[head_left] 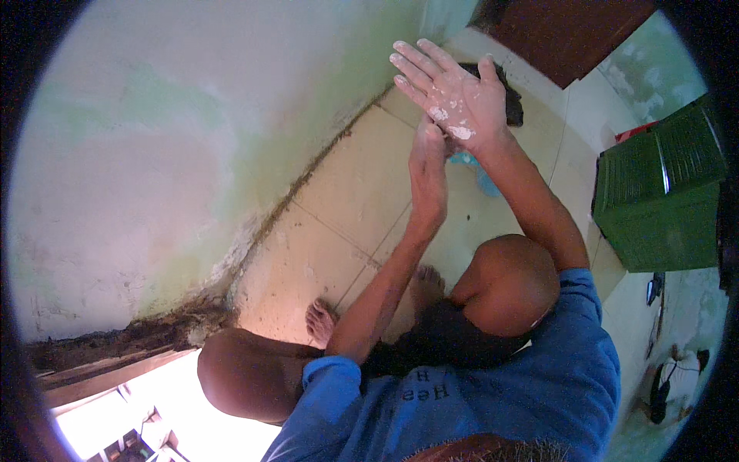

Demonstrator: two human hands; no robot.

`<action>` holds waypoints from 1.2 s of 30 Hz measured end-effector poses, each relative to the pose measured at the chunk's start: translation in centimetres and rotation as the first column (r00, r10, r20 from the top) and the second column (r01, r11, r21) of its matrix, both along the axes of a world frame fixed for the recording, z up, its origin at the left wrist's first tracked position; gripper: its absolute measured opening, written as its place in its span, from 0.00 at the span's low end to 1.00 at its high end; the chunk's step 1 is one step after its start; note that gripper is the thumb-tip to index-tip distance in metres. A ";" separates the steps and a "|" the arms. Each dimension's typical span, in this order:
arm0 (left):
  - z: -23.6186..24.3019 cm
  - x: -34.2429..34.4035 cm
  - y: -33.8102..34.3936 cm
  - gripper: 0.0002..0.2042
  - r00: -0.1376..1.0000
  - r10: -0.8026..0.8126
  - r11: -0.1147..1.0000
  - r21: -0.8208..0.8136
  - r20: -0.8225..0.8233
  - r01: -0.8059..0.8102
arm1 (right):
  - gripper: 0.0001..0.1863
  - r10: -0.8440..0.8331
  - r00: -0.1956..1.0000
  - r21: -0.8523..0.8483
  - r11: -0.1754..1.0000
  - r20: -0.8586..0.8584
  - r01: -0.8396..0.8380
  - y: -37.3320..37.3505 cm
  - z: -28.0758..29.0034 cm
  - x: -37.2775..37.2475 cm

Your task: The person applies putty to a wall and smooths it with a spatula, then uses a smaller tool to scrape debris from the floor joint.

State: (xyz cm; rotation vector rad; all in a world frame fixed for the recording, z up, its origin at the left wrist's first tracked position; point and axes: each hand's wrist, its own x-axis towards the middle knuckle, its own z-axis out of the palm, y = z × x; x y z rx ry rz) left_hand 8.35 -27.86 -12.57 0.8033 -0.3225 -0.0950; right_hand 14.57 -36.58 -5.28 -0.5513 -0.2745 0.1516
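My right hand is raised above the floor with its palm turned up to me and its fingers spread. White paste or powder coats the fingertips and lies in patches on the palm. My left hand is beside the heel of the right hand, and the two overlap. Its fingers are mostly hidden behind the right hand, so I cannot tell whether it holds anything. Below the hands, a light-blue thing rests on the floor, partly covered by my right wrist. A dark thing shows behind the right hand.
A stained, pale green wall runs along the left of the tiled floor. At the right stands a green cabinet-like box. A brown door-like panel is at the far end. My bent knees frame my arms.
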 end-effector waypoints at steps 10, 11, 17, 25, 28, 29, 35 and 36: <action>3.1 0.2 2.7 0.19 0.993 -0.091 0.981 -0.177 -0.080 0.076 | 0.50 -0.338 0.907 -0.489 0.764 0.252 0.421 6.6 5.0 0.1; 2.6 0.3 2.5 0.18 0.984 -0.131 0.972 -0.213 -0.118 0.104 | 0.49 -0.367 0.885 -0.541 0.701 0.287 0.465 6.8 4.9 0.0; 0.7 0.5 2.9 0.16 0.976 -0.121 0.990 -0.100 -0.183 0.104 | 0.42 -0.337 0.763 -0.697 0.318 0.551 0.643 7.1 2.0 -0.5; 1.0 -0.4 0.6 0.15 0.941 -0.152 0.953 -0.297 -0.301 0.059 | 0.38 -0.137 0.664 -0.654 0.114 0.735 0.748 5.0 0.8 0.8; 0.7 -0.5 0.3 0.13 0.953 -0.152 0.935 -0.352 -0.263 0.052 | 0.37 -0.122 0.655 -0.647 0.101 0.745 0.755 4.1 0.7 0.9; 0.0 -0.2 0.4 0.13 0.955 -0.156 0.940 -0.336 -0.253 0.064 | 0.36 -0.114 0.654 -0.647 0.098 0.748 0.756 4.1 0.5 0.8; -2.3 0.3 0.2 0.13 0.941 -0.199 0.925 -0.369 -0.275 0.088 | 0.34 0.013 0.641 -0.641 0.036 0.767 0.766 4.0 -1.5 0.7; -2.2 0.2 -0.1 0.13 0.932 -0.216 0.917 -0.387 -0.291 0.091 | 0.34 0.039 0.634 -0.635 0.013 0.772 0.772 3.8 -1.7 0.7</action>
